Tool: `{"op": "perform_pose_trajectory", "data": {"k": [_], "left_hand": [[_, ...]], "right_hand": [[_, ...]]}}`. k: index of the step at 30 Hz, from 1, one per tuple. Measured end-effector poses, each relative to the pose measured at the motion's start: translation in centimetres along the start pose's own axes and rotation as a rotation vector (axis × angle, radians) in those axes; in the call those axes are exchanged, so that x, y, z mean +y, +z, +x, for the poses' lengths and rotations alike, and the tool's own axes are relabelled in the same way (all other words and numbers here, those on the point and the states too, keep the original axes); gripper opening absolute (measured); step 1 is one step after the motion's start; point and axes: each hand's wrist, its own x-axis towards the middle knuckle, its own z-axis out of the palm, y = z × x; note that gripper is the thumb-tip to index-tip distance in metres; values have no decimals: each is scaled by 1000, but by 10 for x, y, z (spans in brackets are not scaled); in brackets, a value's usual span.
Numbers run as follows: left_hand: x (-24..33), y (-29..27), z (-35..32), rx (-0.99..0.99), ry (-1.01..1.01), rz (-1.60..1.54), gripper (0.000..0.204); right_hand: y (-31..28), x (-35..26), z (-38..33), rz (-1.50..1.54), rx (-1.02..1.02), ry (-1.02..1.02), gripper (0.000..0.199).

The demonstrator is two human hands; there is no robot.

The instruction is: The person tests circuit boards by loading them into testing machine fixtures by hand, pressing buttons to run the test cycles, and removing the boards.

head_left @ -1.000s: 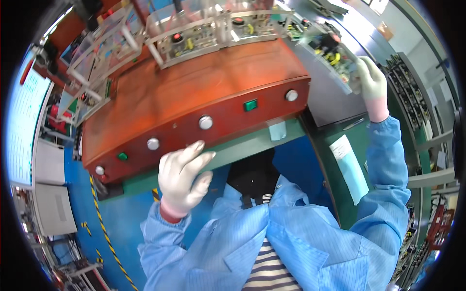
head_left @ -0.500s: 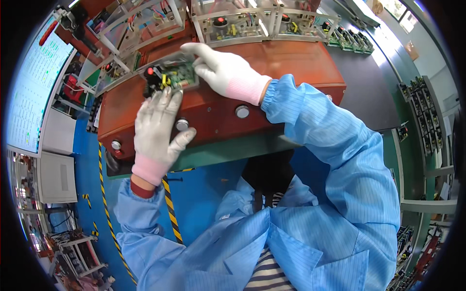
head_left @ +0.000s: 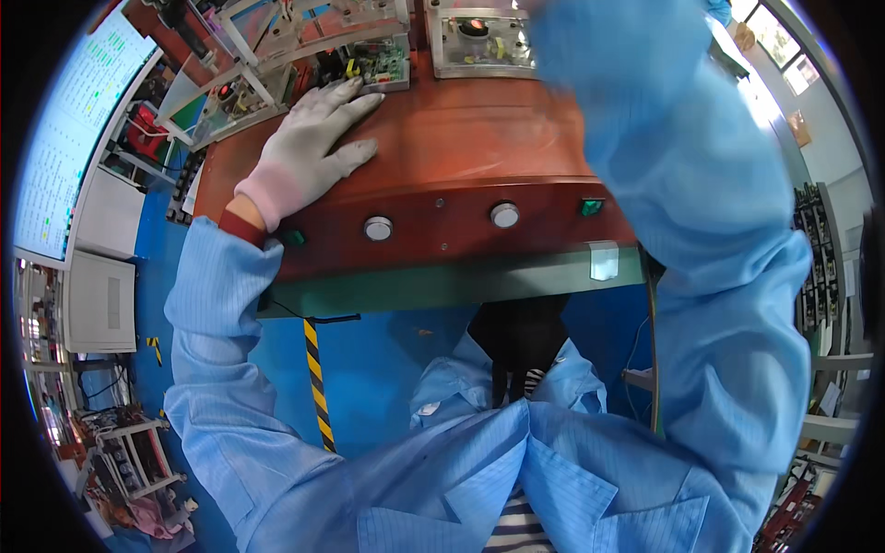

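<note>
My left hand [head_left: 313,138], in a white glove with a pink cuff, lies on the red-brown bench box [head_left: 479,138] with fingers stretched out. Its fingertips reach the near edge of a green circuit board [head_left: 383,64] with yellow and black parts. That board sits in a pale frame against a clear-walled fixture [head_left: 304,39] at the back. On the right, my raised arm in a blue sleeve [head_left: 636,74] is smeared by motion and reaches toward the far edge. My right hand does not show beyond the sleeve.
Another clear fixture [head_left: 484,46] with a red-topped part stands at the back. On the box's front are a silver button [head_left: 378,229], a second silver button [head_left: 504,215] and a green switch [head_left: 592,207]. A screen [head_left: 78,138] stands at the left.
The circuit board has moved away from me toward the back fixture, with my left hand following it. My right hand has left the board's side and gone up and right, out of sight.
</note>
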Motion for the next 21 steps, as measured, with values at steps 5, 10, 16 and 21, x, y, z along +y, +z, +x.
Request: {"op": "perform_pose_trajectory", "data": {"k": [5, 10, 16, 21], "left_hand": [[-6, 0, 17, -39, -9, 59, 62], [0, -1, 11, 24, 1, 108, 62], [11, -10, 13, -51, -108, 60, 64], [15, -11, 8, -73, -89, 2, 65]], "right_hand": [[10, -7, 31, 34, 0, -8, 24], [26, -11, 66, 80, -10, -40, 25], [46, -9, 90, 131, -39, -65, 26], [54, -5, 107, 171, -34, -64, 26]]}}
